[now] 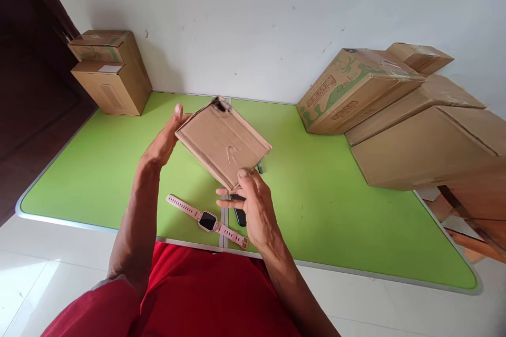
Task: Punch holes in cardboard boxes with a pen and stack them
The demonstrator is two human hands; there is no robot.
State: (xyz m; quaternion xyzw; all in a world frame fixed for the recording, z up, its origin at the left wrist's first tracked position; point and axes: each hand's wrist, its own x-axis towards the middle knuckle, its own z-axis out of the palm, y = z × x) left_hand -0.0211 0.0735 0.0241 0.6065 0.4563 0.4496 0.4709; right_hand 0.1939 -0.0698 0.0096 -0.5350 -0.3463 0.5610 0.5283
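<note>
A small flat cardboard box (pixel 222 141) is held tilted above the green table (pixel 328 205), one corner torn at the top. My left hand (pixel 166 139) grips its far left corner. My right hand (pixel 255 205) pinches its near corner with thumb on top. Below the box a pink smartwatch (pixel 207 220) lies flat on the table near the front edge. A dark object (pixel 239 215) lies beside it, partly hidden by my right hand.
Two stacked cardboard boxes (pixel 110 71) stand at the table's back left against the white wall. A pile of larger cardboard boxes (pixel 399 110) fills the right side. A dark door is at the left. My red clothing shows below.
</note>
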